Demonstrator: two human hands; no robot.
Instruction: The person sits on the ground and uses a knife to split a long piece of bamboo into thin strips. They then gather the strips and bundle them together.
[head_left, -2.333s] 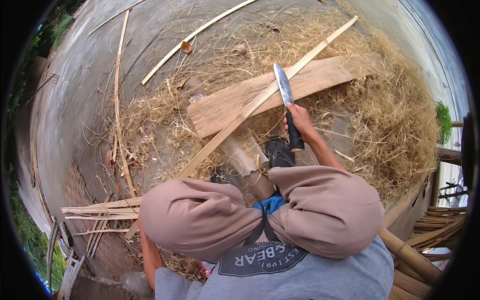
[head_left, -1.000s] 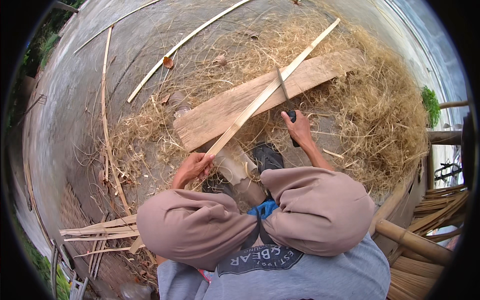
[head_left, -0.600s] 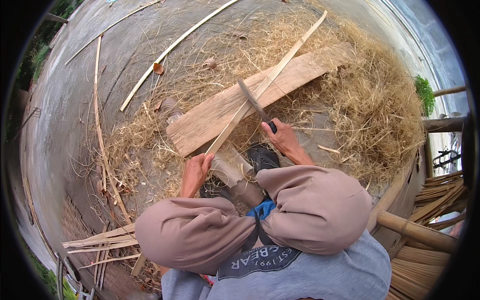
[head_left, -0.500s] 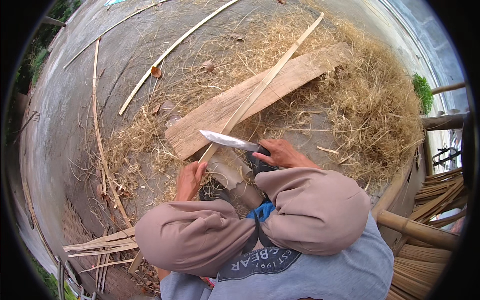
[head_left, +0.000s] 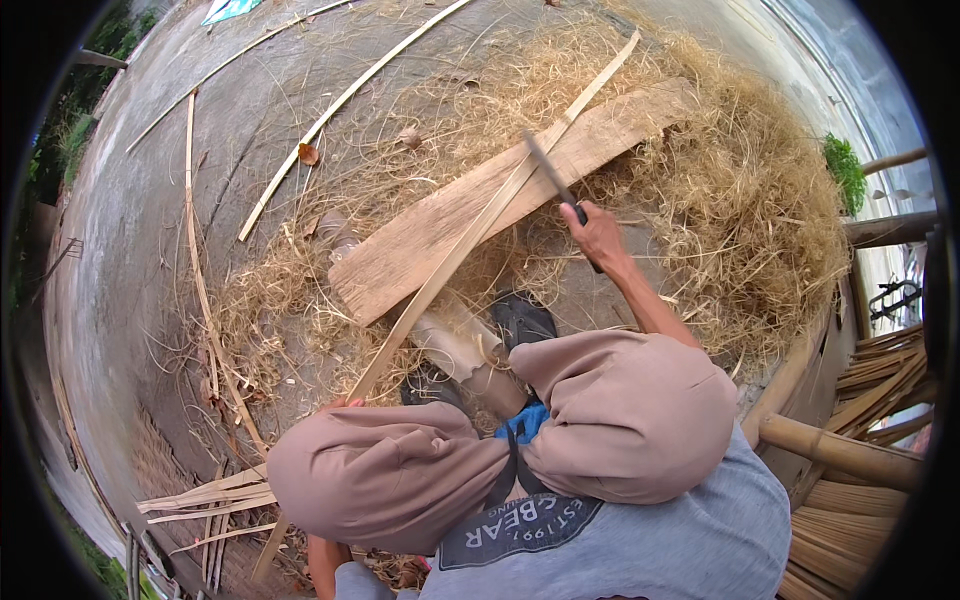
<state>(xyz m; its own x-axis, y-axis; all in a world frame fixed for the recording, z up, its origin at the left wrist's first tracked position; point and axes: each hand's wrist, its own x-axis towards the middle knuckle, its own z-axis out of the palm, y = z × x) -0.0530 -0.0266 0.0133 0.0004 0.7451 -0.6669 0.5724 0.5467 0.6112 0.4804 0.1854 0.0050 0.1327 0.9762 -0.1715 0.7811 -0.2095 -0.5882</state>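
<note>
A long pale bamboo strip [head_left: 470, 240] slants across a wooden plank [head_left: 420, 235], its near end coming down beside my left knee. My left hand [head_left: 343, 404] grips that near end; the knee hides most of the hand, leaving only some fingertips in sight. My right hand [head_left: 597, 238] is wrapped round the dark handle of a knife [head_left: 548, 167]. The blade points away from me, over the plank, with its tip close to the strip's right edge.
Curly shavings [head_left: 740, 190] pile up around the plank. Other long strips [head_left: 350, 115] lie on the concrete to the left, with split pieces [head_left: 215, 495] by my left knee. Bamboo poles [head_left: 840, 457] and stacked strips [head_left: 845, 540] stand at the right.
My right hand has carried the knife forward and right, the blade now pointing away from me. My left hand has drawn back beside the knee, and more of the strip's near part shows.
</note>
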